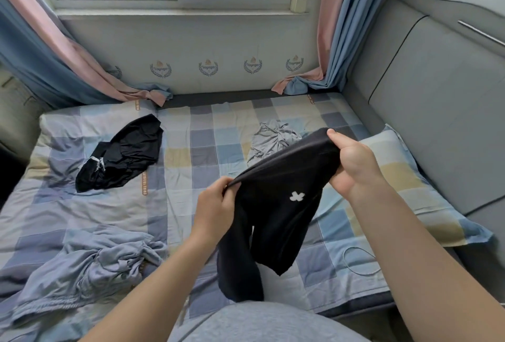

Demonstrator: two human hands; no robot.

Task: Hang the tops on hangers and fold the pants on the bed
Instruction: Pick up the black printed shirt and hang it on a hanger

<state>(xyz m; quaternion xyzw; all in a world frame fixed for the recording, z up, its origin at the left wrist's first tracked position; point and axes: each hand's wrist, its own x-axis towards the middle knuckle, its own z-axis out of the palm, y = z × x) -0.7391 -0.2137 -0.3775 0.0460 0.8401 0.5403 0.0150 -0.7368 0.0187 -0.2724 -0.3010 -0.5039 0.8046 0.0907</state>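
Over the checked bed (202, 136), both hands pinch 1 black garment (273, 227) by its upper edge, left hand (216, 210) low, right hand (352, 161) high. Top or pants? Folds hide that. Its held edge slants up to the right, 2 ends dangling toward the near bed edge. Open quilt shows ahead, mid-bed.
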